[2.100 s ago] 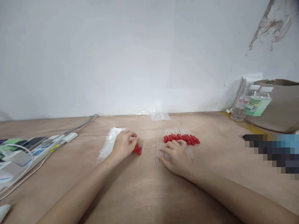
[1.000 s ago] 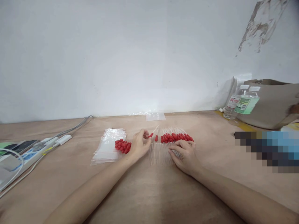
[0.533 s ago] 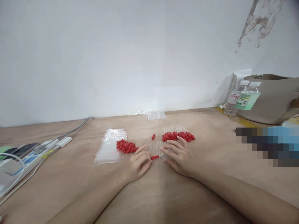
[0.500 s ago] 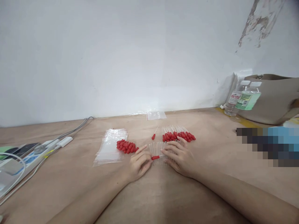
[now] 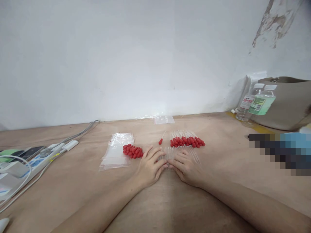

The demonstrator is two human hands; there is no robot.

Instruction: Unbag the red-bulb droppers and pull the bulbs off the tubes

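Observation:
My left hand [image 5: 152,164] lies palm down with its fingers stretched over the left side of a row of clear glass dropper tubes [image 5: 173,152]. On their right side my right hand [image 5: 186,165] rests the same way, fingers apart. The fingertips of both hands nearly meet over the tubes, and what lies under them is hidden. Just beyond my left fingers sits a pile of loose red rubber bulbs [image 5: 132,151]. Behind the tubes, droppers with red bulbs [image 5: 187,141] lie side by side, thin tips pointing away. One single dropper [image 5: 160,141] lies left of them.
Clear zip bags [image 5: 116,152] are stacked left of the bulbs, and another bag [image 5: 164,120] lies by the wall. A power strip [image 5: 36,165] with cables and phones stands at left. Two bottles [image 5: 261,103] and a beige bag [image 5: 286,103] stand at right.
The red bulb with a glass tube that was between my hands is out of sight. My left hand has moved right and flattened over the tubes; the view has shifted slightly.

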